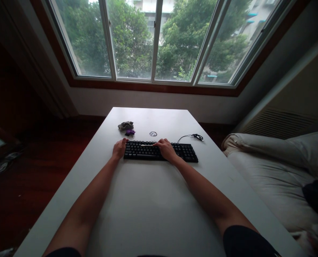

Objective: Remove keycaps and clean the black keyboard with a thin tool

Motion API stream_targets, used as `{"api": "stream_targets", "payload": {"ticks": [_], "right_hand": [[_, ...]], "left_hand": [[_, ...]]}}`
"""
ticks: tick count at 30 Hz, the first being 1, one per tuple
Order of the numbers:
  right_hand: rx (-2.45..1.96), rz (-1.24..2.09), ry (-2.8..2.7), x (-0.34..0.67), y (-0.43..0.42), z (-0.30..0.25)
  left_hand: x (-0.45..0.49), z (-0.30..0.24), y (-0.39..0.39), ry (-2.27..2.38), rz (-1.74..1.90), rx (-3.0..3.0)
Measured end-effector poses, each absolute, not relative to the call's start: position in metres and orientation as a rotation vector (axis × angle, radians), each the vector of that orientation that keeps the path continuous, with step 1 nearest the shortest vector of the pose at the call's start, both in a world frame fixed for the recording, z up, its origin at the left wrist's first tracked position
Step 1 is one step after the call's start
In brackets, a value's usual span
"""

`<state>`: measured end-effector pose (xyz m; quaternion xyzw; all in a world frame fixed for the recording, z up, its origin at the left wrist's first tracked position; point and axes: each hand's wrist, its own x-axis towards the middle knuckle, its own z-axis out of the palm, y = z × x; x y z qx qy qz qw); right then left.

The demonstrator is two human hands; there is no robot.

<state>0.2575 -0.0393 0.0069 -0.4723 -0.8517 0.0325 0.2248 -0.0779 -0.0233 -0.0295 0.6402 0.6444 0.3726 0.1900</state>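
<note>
A black keyboard (185, 152) lies across the far half of the white table (148, 207). My left hand (119, 148) is curled round the keyboard's left end, fingers closed on its edge. My right hand (166, 150) rests on the keys near the middle, fingers pinched on a thin pale stick (147, 145) that lies along the upper key rows and points left. I cannot tell what the stick is.
Behind the keyboard lie a crumpled grey cloth (126, 125), a small purple object (130, 132), a small round ring (153, 134) and the coiled black cable (191, 136). A white cushioned couch (271, 167) adjoins the table's right side. Dark floor lies to the left, windows ahead.
</note>
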Motion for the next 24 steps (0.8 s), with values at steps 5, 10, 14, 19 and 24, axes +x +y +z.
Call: {"api": "stream_targets", "payload": {"ticks": [5, 10, 14, 19, 24], "right_hand": [[-1.383, 0.063, -2.302, 0.296, -0.045, 0.006], [-1.419, 0.063, -2.303, 0.342, -0.047, 0.008], [-1.460, 0.026, -2.270, 0.379, -0.048, 0.007], [-1.545, -0.043, -2.219, 0.425, -0.051, 0.003], [-1.624, -0.068, -2.179, 0.467, -0.054, 0.001]], "left_hand": [[-0.077, -0.029, -0.024, 1.834, 1.033, 1.802], [-0.076, -0.029, -0.025, 1.835, 1.024, 1.838], [-0.076, -0.028, -0.026, 1.843, 1.020, 1.845], [-0.075, -0.027, -0.027, 1.876, 1.005, 1.863], [-0.076, -0.026, -0.028, 1.884, 0.994, 1.894]]}}
